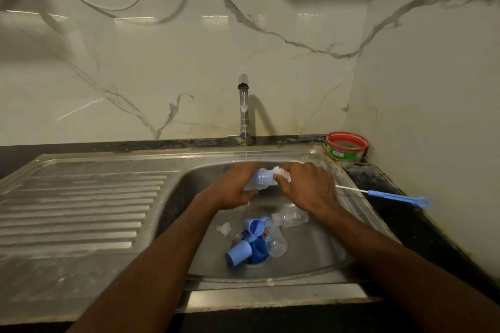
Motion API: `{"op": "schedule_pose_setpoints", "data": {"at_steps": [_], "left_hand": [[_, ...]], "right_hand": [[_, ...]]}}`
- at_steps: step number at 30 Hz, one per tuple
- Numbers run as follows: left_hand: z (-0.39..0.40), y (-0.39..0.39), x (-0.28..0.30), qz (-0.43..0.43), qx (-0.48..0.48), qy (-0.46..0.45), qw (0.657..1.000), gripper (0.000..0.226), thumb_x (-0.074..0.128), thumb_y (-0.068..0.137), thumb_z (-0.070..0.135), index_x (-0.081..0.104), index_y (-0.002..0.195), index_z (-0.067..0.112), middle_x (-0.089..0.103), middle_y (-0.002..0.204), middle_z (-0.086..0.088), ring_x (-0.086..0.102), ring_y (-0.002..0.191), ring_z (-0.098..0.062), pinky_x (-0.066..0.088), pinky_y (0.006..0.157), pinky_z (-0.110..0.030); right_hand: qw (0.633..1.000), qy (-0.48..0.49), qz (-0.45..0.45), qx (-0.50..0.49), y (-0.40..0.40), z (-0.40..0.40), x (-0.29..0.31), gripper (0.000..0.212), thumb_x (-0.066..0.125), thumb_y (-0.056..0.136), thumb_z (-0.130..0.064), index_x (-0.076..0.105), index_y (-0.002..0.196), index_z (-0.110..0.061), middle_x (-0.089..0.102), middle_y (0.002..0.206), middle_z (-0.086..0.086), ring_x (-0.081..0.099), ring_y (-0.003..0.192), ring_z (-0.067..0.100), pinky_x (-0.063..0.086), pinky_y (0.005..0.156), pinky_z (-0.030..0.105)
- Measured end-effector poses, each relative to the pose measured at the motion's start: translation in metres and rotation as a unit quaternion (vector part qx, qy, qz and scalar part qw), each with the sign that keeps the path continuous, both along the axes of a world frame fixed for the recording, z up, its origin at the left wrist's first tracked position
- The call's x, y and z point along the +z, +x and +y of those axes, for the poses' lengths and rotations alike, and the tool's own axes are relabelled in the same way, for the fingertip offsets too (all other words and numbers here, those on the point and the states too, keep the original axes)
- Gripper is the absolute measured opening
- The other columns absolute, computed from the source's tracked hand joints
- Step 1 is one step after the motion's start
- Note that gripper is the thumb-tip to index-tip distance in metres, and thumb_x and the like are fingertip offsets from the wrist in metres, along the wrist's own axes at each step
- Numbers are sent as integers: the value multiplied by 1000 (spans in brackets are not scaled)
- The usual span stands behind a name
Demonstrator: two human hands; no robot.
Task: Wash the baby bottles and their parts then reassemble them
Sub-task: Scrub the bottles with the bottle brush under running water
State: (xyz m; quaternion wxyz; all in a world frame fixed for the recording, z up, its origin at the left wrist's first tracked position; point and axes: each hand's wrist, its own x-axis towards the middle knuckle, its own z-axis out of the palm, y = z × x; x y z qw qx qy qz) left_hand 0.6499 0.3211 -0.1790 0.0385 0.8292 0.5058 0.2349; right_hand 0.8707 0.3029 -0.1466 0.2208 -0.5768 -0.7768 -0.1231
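While water runs from the tap [243, 105], the left hand [234, 189] grips a bottle [260, 180] and the right hand [307, 186] pinches a brush [282, 172] at its mouth. Washing looks early: caps [239, 253] and bottles [290, 218] lie unassembled at six o'clock.

Both your arms run up from the bottom edge, bare the whole way: no sleeve on either forearm, no cuff anywhere in view. Your left hand [232, 188] is bare too, no glove, no ring that shows, no watch or band at the wrist. Your right hand [308, 188], same again: bare knuckles, bare wrist, nothing strapped on. The forearms are slim and long, widening toward the elbows at the lower corners. Fingernails are too small and blurred to make out. Nothing else of you shows.
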Motion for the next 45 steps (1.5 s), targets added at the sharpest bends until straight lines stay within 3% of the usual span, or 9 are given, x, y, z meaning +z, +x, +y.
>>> {"op": "schedule_pose_setpoints", "data": {"at_steps": [5,9,11,19,25,32,37,41,45], "left_hand": [[6,-9,9,99,41,153,982,69,86,62,52,48,114,30,52,118,3,48,105,-16,48,88,-37],[7,-6,-5,32,-15,16,999,88,83,66,58,46,138,24,48,133,1,45,117,-16,42,96,-31],[2,2,-4,34,-21,-53,998,72,83,77,46,50,135,20,57,129,-2,55,112,-16,47,94,-31],[-2,8,2,83,-31,-68,994,53,80,82,42,56,125,20,66,116,-1,62,97,-14,52,87,-33],[-4,2,5,51,-33,-109,992,68,78,83,40,45,140,22,54,132,-2,53,112,-15,46,97,-33],[-6,8,17,62,28,65,996,66,89,65,50,54,115,25,59,112,5,56,98,-13,49,82,-31],[-3,7,0,9,-41,17,999,88,80,65,67,46,134,24,48,128,4,47,112,-14,45,96,-35],[-6,17,5,10,-59,-75,995,72,76,86,36,43,147,17,51,144,-5,50,128,-20,41,109,-37],[-5,8,15,74,7,51,996,62,84,75,41,54,127,27,59,127,3,55,112,-16,50,95,-37]], "right_hand": [[992,-84,21,91,-7,-3,-2,31,52,96,-58,65,93,-30,61,82,-6,61,80,15,33,64,28],[997,-6,-25,77,-5,-5,2,36,54,92,-63,67,110,-35,70,97,-6,64,89,17,34,65,28],[999,-7,-15,52,-3,-5,4,34,56,91,-62,68,109,-35,70,98,-6,66,91,18,35,64,28],[1000,-28,-12,4,-4,-6,-4,37,61,83,-65,69,86,-29,59,73,-8,53,66,12,28,52,25],[993,-28,-60,97,5,4,3,34,51,93,-60,66,105,-33,70,99,-4,66,91,21,33,63,30],[998,-38,-3,49,-3,-4,3,35,46,96,-59,69,102,-33,65,85,-6,59,77,16,31,58,28],[996,18,-49,68,-1,-5,-1,38,44,96,-63,67,110,-36,71,96,-6,66,88,17,33,63,28],[1000,-3,-16,-4,2,0,-3,43,43,96,-65,68,117,-37,72,102,-3,67,91,18,38,66,29],[996,-89,29,-11,0,-2,1,42,46,95,-64,70,102,-30,65,88,-4,58,78,17,35,61,28]]}}
